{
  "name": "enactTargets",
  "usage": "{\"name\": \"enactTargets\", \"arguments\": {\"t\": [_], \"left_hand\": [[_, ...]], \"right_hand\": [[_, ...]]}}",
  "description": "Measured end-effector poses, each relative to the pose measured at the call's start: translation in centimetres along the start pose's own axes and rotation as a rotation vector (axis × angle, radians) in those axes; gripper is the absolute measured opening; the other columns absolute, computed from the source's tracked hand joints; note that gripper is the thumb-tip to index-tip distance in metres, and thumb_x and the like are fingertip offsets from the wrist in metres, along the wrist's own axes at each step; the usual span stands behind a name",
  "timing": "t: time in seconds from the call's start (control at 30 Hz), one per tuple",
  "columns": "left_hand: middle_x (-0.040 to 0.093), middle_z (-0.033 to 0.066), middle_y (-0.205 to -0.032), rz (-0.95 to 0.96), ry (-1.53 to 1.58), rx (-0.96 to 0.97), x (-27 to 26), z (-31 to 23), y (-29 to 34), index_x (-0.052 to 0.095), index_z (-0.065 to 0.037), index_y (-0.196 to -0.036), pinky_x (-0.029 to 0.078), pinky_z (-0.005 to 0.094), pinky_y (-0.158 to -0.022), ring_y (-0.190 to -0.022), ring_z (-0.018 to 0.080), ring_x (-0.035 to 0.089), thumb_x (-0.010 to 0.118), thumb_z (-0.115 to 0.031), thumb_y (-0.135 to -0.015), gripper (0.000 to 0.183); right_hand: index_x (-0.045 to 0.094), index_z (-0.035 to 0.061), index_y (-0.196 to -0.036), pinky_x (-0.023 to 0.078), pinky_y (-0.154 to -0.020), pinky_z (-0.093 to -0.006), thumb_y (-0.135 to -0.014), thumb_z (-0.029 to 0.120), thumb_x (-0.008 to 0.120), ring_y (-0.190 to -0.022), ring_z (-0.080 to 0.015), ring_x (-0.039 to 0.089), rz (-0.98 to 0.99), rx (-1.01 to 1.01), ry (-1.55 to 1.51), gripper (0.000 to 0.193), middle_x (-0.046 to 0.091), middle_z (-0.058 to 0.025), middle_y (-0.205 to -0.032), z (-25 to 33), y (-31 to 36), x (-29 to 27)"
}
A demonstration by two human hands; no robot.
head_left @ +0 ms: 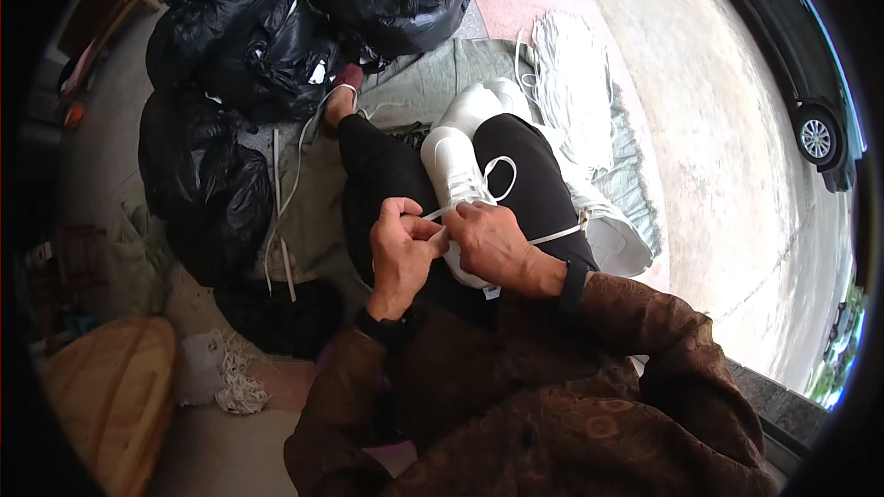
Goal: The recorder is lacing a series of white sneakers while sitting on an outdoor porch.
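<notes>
A white lace-up shoe (451, 161) rests on my lap, its toe pointing away from me. Over its lace holes, my left hand (402, 253) pinches a white shoelace (434, 214) between thumb and fingers. Close against it, my right hand (497, 244) has its fingers closed on the lace at the shoe's opening; the fingertips are partly hidden. One loop of lace stands up beside the shoe, and a free length runs to the right from under my right hand. More white shoes (471, 109) lie just beyond, by my knee.
Black plastic bags (230, 18) are heaped at the far left. A thick bundle of white laces (571, 74) lies on the greenish cloth (433, 64) to the right, with another white shoe (615, 244) nearer. At the lower left are a wooden board (110, 396) and tangled laces (241, 382).
</notes>
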State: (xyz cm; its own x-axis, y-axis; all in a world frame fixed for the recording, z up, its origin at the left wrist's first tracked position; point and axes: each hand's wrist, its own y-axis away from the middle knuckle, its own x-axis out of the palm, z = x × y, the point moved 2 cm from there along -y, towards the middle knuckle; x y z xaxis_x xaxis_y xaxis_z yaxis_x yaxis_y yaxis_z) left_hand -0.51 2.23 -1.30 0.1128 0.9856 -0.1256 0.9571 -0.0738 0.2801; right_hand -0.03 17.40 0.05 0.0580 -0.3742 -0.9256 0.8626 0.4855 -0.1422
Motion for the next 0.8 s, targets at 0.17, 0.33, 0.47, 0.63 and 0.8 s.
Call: {"name": "enactTargets", "arguments": {"t": [0.17, 0.33, 0.47, 0.63, 0.8], "left_hand": [[0.056, 0.0088, -0.080, -0.043, -0.651, 0.802, -0.1, -4.0, 4.4, 0.061, 0.000, -0.098, 0.048, 0.0332, -0.060, -0.068, 0.0212, 0.058, 0.077, 0.001, -0.070, 0.031], [0.054, 0.0087, -0.089, -0.016, 0.458, 0.448, 3.8, -1.8, 9.0, 0.063, -0.006, -0.124, 0.048, 0.0350, -0.079, -0.090, 0.0163, 0.059, 0.065, -0.012, -0.088, 0.036], [0.054, 0.0253, -0.130, -0.071, -0.630, 0.666, 1.8, -3.4, 5.1, 0.067, 0.001, -0.084, 0.046, 0.0418, -0.099, -0.118, 0.0393, 0.053, 0.064, -0.015, -0.091, 0.018], [0.056, 0.0303, -0.131, 0.150, -0.550, 0.553, 3.0, -2.9, 3.3, 0.067, 0.003, -0.089, 0.048, 0.0424, -0.095, -0.109, 0.0408, 0.059, 0.065, -0.007, -0.088, 0.010], [0.058, 0.0253, -0.130, 0.121, -0.493, 0.480, 2.7, -2.3, 3.6, 0.068, 0.003, -0.087, 0.048, 0.0410, -0.094, -0.108, 0.0381, 0.059, 0.063, -0.005, -0.088, 0.009]], "right_hand": [[0.069, 0.0002, -0.081, 0.051, -0.065, -0.0327, -0.077, -0.002, 0.069, -0.071, -0.0223, 0.067, 0.442, 0.219, -1.109, 0.005, 0.069, -0.0113, -0.077, 1.5, 0.4, -8.6], [0.064, 0.0012, -0.089, 0.052, -0.078, -0.0341, -0.084, -0.005, 0.071, -0.089, -0.0252, 0.067, 0.228, -0.211, -1.155, 0.011, 0.067, -0.0101, -0.086, 6.1, 1.0, -11.2], [0.051, 0.0025, -0.094, 0.053, -0.076, -0.0339, -0.099, 0.011, 0.059, -0.079, -0.0243, 0.063, 0.002, 0.301, -1.649, 0.013, 0.064, -0.0117, -0.081, 1.9, 3.5, -12.5], [0.048, 0.0094, -0.088, 0.031, -0.054, -0.0236, -0.105, 0.022, 0.047, -0.057, -0.0068, 0.036, -0.711, 0.882, -1.161, 0.022, 0.040, 0.0033, -0.064, -19.5, 12.1, -12.0], [0.057, 0.0038, -0.095, 0.047, -0.057, -0.0374, -0.080, 0.027, 0.082, -0.059, -0.0262, 0.060, -0.090, 0.359, -0.371, 0.037, 0.060, -0.0078, -0.069, -6.2, 2.7, -7.7]]}}
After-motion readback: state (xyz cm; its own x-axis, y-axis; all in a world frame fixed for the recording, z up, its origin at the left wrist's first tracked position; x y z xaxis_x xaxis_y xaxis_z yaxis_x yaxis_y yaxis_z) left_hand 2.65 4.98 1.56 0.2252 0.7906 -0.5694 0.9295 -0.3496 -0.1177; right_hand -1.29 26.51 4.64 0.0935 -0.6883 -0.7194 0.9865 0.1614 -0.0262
